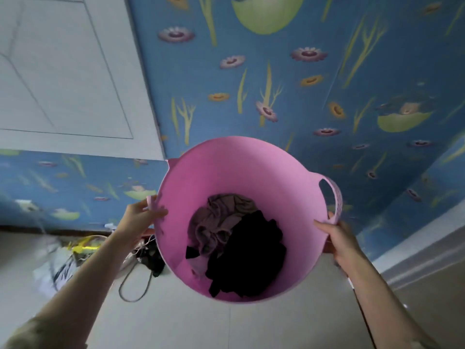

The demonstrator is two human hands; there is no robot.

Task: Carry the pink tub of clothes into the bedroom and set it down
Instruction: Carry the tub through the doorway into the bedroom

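The pink tub (226, 170) hangs in mid-air in front of me, held above a pale tiled floor. Inside it lie crumpled clothes: a grey-mauve garment (219, 215) and a black one (251, 258). My left hand (141, 217) grips the tub's left rim by its handle. My right hand (339, 238) grips the right rim just below the looped pink handle (336, 197). The tub's underside is hidden.
A blue wall with flower and plant pictures (289, 84) rises straight ahead, and a white door (63, 71) stands at the left. At the wall's foot, on the left, lie a pile of bags (63, 263), cords (136, 285) and a yellow object (85, 246). A white baseboard (415, 250) runs along the right.
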